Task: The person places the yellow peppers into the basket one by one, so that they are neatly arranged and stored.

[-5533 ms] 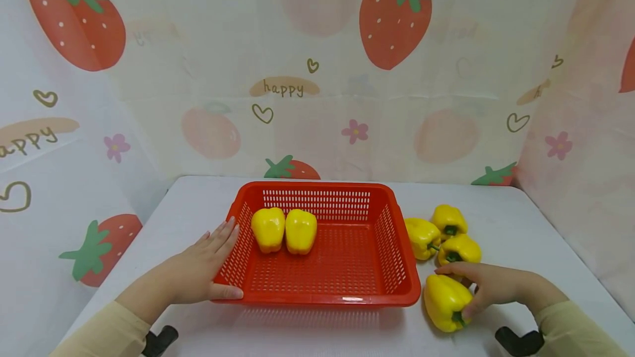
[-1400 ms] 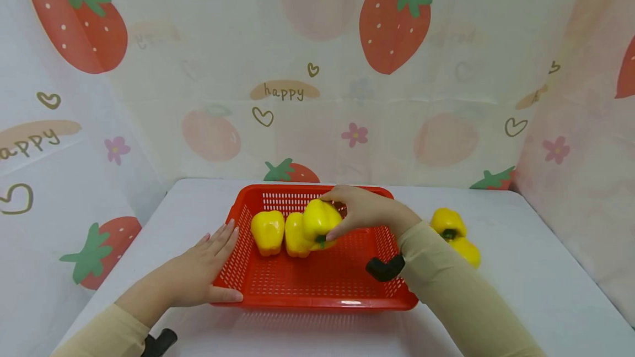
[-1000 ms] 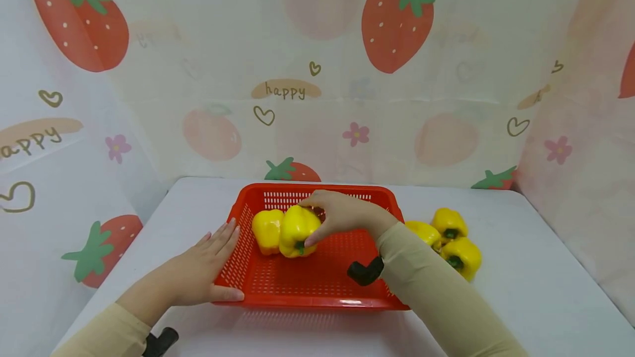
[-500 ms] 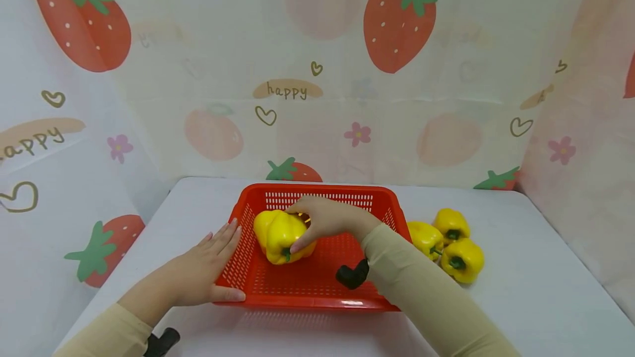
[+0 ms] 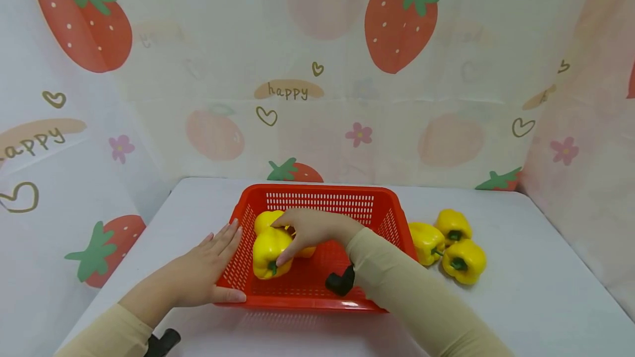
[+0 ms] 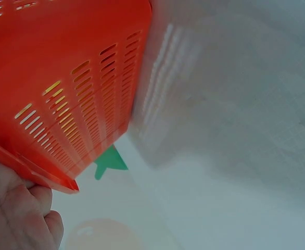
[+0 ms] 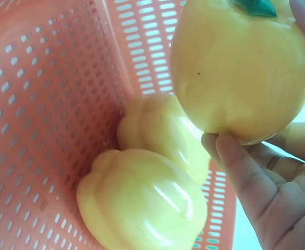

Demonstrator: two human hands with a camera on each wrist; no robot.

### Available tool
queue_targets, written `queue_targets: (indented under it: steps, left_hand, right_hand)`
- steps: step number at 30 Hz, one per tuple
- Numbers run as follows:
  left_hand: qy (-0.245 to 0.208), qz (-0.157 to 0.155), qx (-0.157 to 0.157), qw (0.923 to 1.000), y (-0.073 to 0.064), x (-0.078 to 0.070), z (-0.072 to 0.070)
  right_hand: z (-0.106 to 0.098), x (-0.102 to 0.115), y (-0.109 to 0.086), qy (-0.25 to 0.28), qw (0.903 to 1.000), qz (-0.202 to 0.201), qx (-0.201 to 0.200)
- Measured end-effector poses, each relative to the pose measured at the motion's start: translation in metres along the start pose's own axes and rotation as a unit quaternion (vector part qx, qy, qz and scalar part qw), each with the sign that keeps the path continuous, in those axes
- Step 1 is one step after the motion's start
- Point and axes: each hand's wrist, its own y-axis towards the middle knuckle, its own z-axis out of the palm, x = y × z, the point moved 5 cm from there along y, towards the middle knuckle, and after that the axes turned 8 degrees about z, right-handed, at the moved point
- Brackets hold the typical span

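My right hand (image 5: 315,227) grips a yellow bell pepper (image 5: 270,252) inside the red plastic basket (image 5: 322,303), fingers at its far end and thumb near the green stem. In the right wrist view this pepper (image 7: 241,67) is held above two other yellow bell peppers, a nearer one (image 7: 142,200) and one behind it (image 7: 160,133). The head view shows those two partly hidden behind the held pepper and hand. My left hand (image 5: 200,269) rests on the basket's left rim, fingers straight and thumb on the front corner. In the left wrist view, this hand (image 6: 20,213) touches the rim.
Outside the basket's right side, three more yellow bell peppers lie on the white table (image 5: 521,269): a left one (image 5: 424,241), a back one (image 5: 452,225) and a front one (image 5: 463,260). A strawberry-print cloth (image 5: 387,142) hangs behind the table and along both sides.
My right hand took a bell pepper from the table's right side into the basket. Over the last second it carried it left and toward the basket's front. The left hand stayed on the rim.
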Motion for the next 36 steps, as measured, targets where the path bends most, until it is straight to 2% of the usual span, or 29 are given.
queue_targets:
  steps: [5, 15, 21, 27, 36]
  left_hand:
    - [-0.004, 0.002, -0.001, 1.0000, -0.001, -0.001, -0.002]
    - [-0.019, -0.017, 0.013, 0.9996, 0.001, 0.002, 0.001]
    - [-0.015, -0.012, 0.011, 0.9997, 0.001, 0.001, 0.001]
    - [-0.005, -0.003, 0.002, 1.0000, 0.001, 0.002, 0.003]
    - [-0.004, -0.008, 0.001, 1.0000, 0.000, 0.002, 0.003]
  right_hand:
    - [0.007, 0.004, 0.005, -0.005, 0.9999, -0.002, 0.012]
    - [0.015, 0.008, 0.012, -0.036, 0.9992, -0.003, 0.016]
    - [0.018, 0.009, 0.012, -0.028, 0.9992, -0.006, 0.028]
    - [0.023, 0.010, 0.015, -0.034, 0.9983, -0.002, 0.048]
    - [0.031, 0.011, 0.019, -0.068, 0.9941, 0.013, 0.084]
